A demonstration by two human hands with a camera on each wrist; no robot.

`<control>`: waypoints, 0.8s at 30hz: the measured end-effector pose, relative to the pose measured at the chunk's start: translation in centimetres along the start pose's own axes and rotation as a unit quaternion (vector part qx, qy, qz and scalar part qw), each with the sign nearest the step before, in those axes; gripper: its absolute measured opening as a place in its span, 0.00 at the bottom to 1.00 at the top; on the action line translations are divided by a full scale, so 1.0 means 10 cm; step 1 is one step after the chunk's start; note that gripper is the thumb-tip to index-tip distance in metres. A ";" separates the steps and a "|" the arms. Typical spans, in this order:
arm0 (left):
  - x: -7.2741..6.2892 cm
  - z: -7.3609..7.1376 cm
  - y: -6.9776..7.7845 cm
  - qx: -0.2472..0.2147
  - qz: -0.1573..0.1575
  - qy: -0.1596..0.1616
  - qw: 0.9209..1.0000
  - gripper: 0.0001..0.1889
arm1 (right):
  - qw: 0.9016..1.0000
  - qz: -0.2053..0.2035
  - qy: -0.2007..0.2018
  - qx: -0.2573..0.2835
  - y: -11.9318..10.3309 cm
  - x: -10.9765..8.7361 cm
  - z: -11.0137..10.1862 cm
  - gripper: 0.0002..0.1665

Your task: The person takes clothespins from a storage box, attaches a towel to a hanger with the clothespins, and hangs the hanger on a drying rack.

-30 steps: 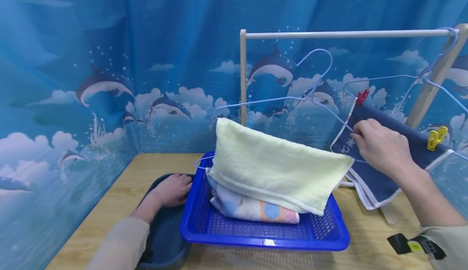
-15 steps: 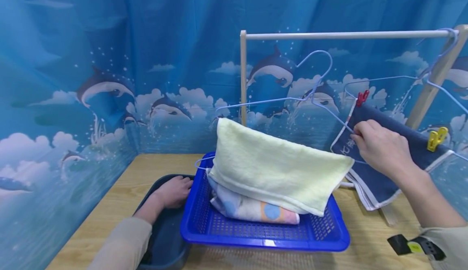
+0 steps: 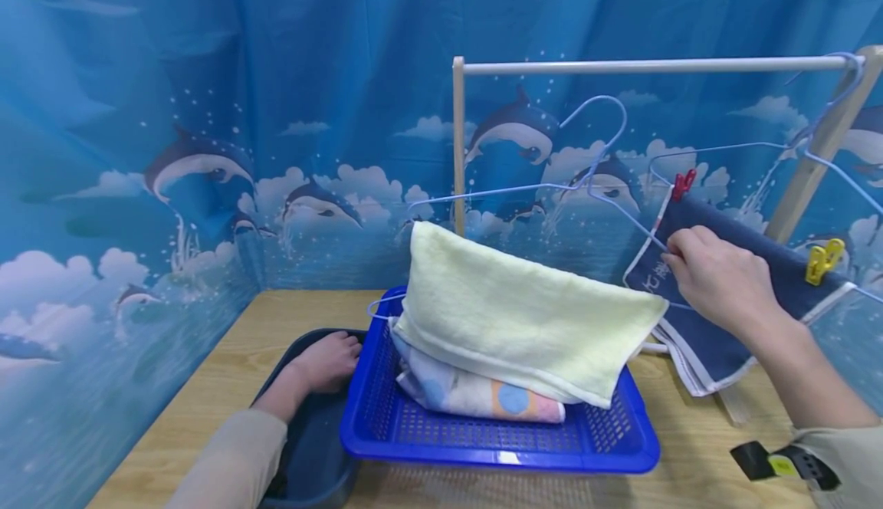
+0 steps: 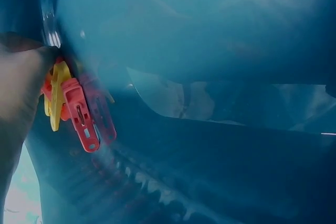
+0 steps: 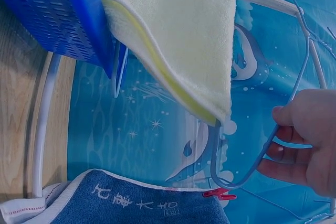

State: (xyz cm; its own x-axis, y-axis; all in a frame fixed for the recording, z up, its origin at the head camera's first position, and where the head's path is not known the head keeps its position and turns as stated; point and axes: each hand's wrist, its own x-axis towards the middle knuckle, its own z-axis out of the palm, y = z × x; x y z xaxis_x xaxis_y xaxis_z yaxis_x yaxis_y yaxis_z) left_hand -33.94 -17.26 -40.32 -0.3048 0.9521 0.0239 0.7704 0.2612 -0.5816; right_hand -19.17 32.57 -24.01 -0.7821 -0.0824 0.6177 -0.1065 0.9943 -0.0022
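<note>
One pale yellow towel drapes over a hanger above the blue basket. The right hand pinches that hanger in its fingers; the left hand is beside clothespins inside a dark bin, its fingers hidden, grip unclear.

The towel hangs over the basket, right of the tub.

The pale yellow towel partly hid the patterned towel; the left hand hid its fingertips; head view's edge cropped the racked hanger.
</note>
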 end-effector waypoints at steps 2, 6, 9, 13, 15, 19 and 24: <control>0.00 0.00 0.00 0.001 0.000 -0.001 1.000 0.07 | 1.000 -0.001 0.000 0.000 0.00 0.00 0.00 0.08; 0.00 0.00 -0.01 -0.007 -0.014 -0.010 1.000 0.07 | 1.000 -0.001 -0.001 -0.003 0.00 0.00 0.00 0.08; 0.00 0.00 -0.02 -0.025 -0.038 -0.008 0.999 0.06 | 1.000 0.002 -0.002 -0.004 0.00 0.01 0.00 0.08; 0.01 -0.01 -0.03 -0.041 -0.057 0.020 0.997 0.06 | 1.000 0.005 -0.006 -0.006 0.00 0.01 0.00 0.09; 0.01 -0.01 -0.04 -0.042 -0.061 0.035 0.997 0.06 | 1.000 0.006 -0.007 -0.006 0.00 0.01 0.00 0.09; 0.00 -0.03 -0.04 -0.050 -0.072 0.044 0.995 0.07 | 1.000 0.004 -0.009 -0.005 0.01 0.01 0.01 0.08; -0.01 -0.05 -0.03 -0.067 -0.084 0.032 0.994 0.08 | 1.000 0.005 -0.014 -0.006 0.01 0.01 0.02 0.08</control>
State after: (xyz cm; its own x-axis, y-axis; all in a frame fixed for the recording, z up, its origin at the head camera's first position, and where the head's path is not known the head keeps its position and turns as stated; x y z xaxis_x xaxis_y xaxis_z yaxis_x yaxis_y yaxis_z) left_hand -33.85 -17.37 -39.71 -0.4023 0.9006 0.1645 0.7811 0.4313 -0.4515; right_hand -19.37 32.67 -24.10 -0.8000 -0.0735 0.5955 -0.0902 0.9959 0.0017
